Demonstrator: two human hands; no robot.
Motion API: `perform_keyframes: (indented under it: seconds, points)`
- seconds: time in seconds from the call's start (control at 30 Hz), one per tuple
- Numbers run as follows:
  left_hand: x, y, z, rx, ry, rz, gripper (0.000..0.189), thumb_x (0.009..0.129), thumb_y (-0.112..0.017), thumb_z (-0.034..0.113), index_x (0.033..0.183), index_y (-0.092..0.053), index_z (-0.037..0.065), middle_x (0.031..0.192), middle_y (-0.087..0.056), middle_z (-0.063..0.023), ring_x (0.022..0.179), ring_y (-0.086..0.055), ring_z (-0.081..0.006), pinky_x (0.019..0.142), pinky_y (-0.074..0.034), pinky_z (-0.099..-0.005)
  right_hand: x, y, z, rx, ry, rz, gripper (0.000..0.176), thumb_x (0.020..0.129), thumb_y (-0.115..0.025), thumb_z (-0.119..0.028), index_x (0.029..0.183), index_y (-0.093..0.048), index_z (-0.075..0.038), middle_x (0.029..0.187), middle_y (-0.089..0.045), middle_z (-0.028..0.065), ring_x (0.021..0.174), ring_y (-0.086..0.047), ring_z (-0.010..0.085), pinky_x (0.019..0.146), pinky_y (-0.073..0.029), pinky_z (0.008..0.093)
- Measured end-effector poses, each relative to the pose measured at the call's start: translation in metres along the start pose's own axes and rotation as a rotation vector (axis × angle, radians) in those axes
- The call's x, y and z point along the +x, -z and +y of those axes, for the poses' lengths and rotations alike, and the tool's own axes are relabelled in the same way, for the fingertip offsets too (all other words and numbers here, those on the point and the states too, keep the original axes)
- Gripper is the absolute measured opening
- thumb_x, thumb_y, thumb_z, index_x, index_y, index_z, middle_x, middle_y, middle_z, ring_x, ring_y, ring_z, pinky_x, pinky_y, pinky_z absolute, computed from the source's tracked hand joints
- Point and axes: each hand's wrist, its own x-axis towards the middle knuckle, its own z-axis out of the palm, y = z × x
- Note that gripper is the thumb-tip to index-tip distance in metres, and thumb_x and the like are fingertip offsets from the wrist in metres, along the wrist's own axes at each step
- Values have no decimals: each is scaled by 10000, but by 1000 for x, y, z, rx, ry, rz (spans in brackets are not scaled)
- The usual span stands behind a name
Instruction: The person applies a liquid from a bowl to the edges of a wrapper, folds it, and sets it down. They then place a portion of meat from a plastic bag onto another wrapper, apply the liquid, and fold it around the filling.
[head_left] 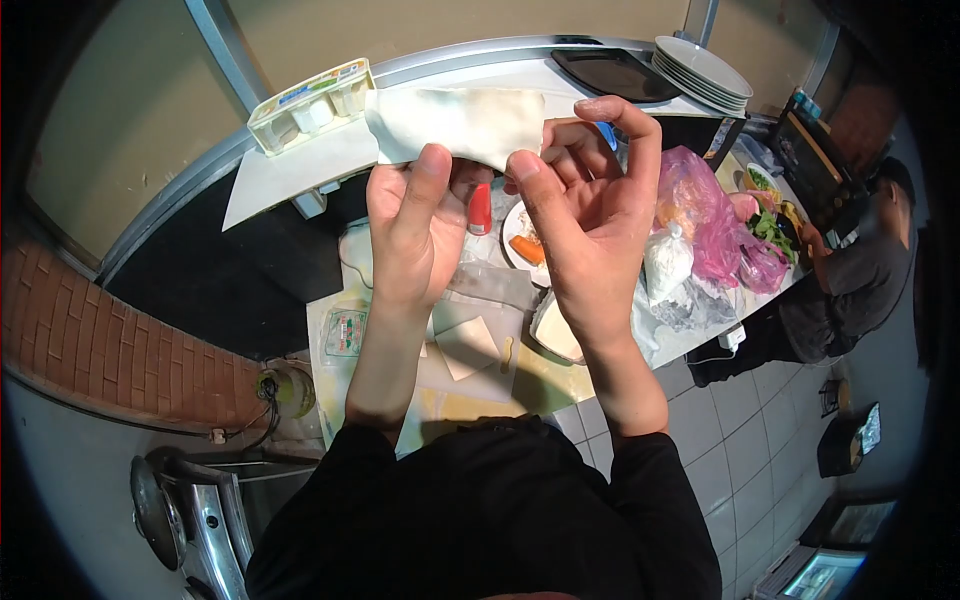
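Observation:
A pale, thin folded sheet (pixel 455 122), like dough, is held up in front of the camera, above the work table. My left hand (pixel 415 215) pinches its lower left part, thumb in front and fingers behind. On its lower right corner, my right hand (pixel 595 195) has thumb and fingers closed, with the index finger raised. Below my hands, a square pale sheet (pixel 467 348) lies on a cutting board (pixel 440 374). Between my forearms are a plate with an orange piece (pixel 527 249), a red-capped item (pixel 480 209) and a pale container (pixel 556 330).
An egg-type tray (pixel 312 107), a black tray (pixel 615 76) and stacked plates (pixel 703 73) stand on the upper shelf. Pink bags (pixel 700 215) and a white-filled bag (pixel 668 260) lie right. Another person (pixel 850 275) stands at the far right. A gas cylinder (pixel 292 390) is at lower left.

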Motion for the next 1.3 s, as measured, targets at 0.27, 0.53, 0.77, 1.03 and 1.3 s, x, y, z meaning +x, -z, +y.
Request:
perform_keyframes:
  seconds: [0.27, 0.53, 0.77, 1.03, 1.3]
  points:
    - [2, -6, -2, -49, 24, 54, 395, 1001, -603, 253, 1278, -529, -20, 1194, -641, -135, 991, -639, -196, 719, -519, -298, -3, 3, 5, -101, 58, 35, 466, 885, -612, 104, 1255, -356, -22, 1048, -530, 95, 929, -544, 82, 825, -473, 205]
    - [1, -6, -5, 52, 16, 32, 455, 1014, -567, 276, 1352, -481, -16, 1335, -573, -125, 1231, -545, -237, 1066, -405, -403, 1, 2, 1, -148, 41, 115, 458, 890, -627, 78, 1253, -367, -27, 1027, -545, 89, 951, -551, 95, 819, -478, 215]
    - [1, -9, -5, -82, 31, 52, 425, 983, -636, 181, 1311, -506, -55, 1256, -621, -149, 1150, -601, -213, 1041, -451, -383, 1, 6, -1, -52, -2, 107, 488, 897, -629, 78, 1278, -347, -37, 998, -558, 88, 907, -560, 87, 806, -481, 203]
    - [1, -19, -1, -118, 70, 68, 424, 985, -636, 197, 1299, -520, -62, 1221, -638, -143, 1102, -619, -205, 1004, -471, -372, 4, 2, 3, -43, 41, 199, 483, 906, -621, 76, 1286, -347, -39, 1009, -553, 94, 923, -538, 82, 826, -474, 206]
    - [0, -8, -4, -36, 86, -5, 416, 1031, -543, 237, 1354, -477, -17, 1322, -581, -122, 1221, -554, -220, 1073, -408, -397, 4, 9, 0, -54, 53, 146, 425, 948, -610, -21, 1309, -392, -75, 1101, -560, 101, 996, -539, 119, 897, -457, 244]
